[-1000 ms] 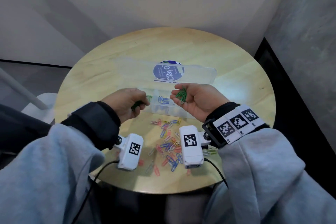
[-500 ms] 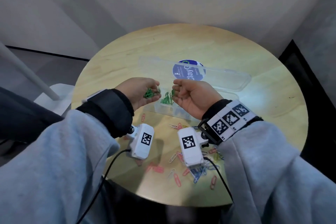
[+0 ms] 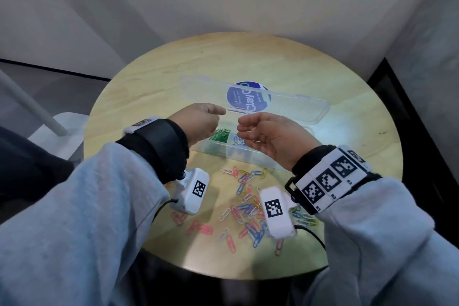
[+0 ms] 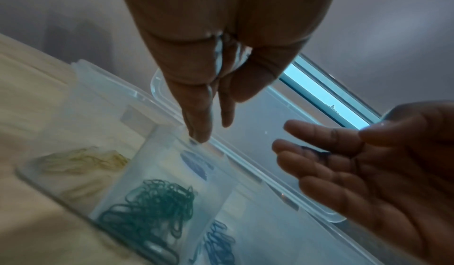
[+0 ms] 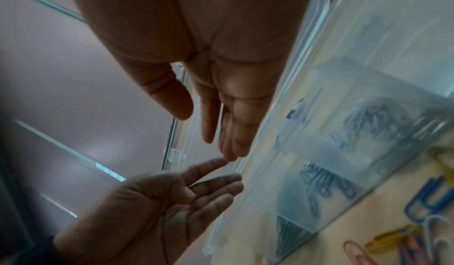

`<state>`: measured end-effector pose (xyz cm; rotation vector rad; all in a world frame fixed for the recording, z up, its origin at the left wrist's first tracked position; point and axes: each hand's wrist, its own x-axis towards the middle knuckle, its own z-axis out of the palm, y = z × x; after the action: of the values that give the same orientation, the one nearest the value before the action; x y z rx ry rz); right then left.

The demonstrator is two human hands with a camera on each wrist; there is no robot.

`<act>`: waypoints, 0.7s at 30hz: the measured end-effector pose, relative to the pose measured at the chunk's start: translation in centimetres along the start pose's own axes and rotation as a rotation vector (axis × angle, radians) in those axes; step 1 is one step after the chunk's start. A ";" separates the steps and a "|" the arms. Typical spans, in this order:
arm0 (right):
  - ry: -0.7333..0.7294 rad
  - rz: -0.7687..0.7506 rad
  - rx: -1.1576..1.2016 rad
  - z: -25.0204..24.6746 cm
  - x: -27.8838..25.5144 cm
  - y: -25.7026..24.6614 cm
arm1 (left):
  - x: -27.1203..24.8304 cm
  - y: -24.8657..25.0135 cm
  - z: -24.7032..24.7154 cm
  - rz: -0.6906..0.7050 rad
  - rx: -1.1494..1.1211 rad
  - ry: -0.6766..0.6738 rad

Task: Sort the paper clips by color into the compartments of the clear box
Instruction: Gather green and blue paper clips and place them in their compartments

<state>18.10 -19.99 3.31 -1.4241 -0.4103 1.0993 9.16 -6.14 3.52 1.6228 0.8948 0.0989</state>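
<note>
The clear box [image 3: 232, 153] stands open mid-table, its lid [image 3: 301, 108] folded back. A heap of green clips [image 3: 219, 135] fills one compartment and blue clips [image 3: 239, 141] the one to its right; yellow clips [image 4: 81, 160] lie in the end compartment. My left hand [image 3: 198, 122] and right hand [image 3: 268, 136] hover side by side just above the box, both with relaxed fingers and bare palms. In the wrist views the left fingers [image 4: 199, 121] and right fingers [image 5: 228, 133] point down, holding nothing.
Loose pink, blue, white and yellow clips [image 3: 248, 202] lie scattered on the round wooden table [image 3: 273, 62] between the box and its near edge. Walls close in behind and to the right. A white pole [image 3: 29, 104] slants at the left.
Both hands held bunches of green clips before; now the hands are open and bare, and the green clips lie in their compartment. The hands have risen slightly over the box.
</note>
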 end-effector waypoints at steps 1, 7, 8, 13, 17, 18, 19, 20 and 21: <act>-0.013 -0.004 -0.054 0.0 -0.2 0.1 | -0.5 0.0 -0.4 0.017 0.002 -0.016; -0.138 -0.021 -0.701 1.4 -1.6 1.5 | -4.0 -2.5 -6.1 0.059 0.451 0.056; -0.161 -0.025 -0.842 1.8 -1.8 1.8 | -4.3 -3.2 -6.8 0.021 0.613 0.066; -0.268 -0.005 -1.334 4.2 -2.4 3.4 | -4.8 -6.2 -7.8 -0.125 1.021 -0.032; -0.353 0.003 -1.552 6.2 -2.3 4.3 | -4.1 -8.0 -7.5 -0.067 1.121 -0.099; -0.375 -0.015 -1.609 6.6 -2.3 4.6 | -4.1 -8.3 -7.5 -0.045 1.135 -0.114; -0.389 -0.042 -1.658 7.1 -2.3 4.8 | -4.1 -8.5 -7.4 -0.024 1.139 -0.128; -0.398 -0.066 -1.698 7.5 -2.3 5.1 | -4.1 -8.7 -7.4 -0.004 1.137 -0.139; -0.407 -0.087 -1.723 7.9 -2.3 5.4 | -4.1 -8.8 -7.3 0.012 1.129 -0.145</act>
<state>8.74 -18.44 0.64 -2.5193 -2.0099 0.8477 -1.82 -2.82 -0.43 2.6186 0.8663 -0.6161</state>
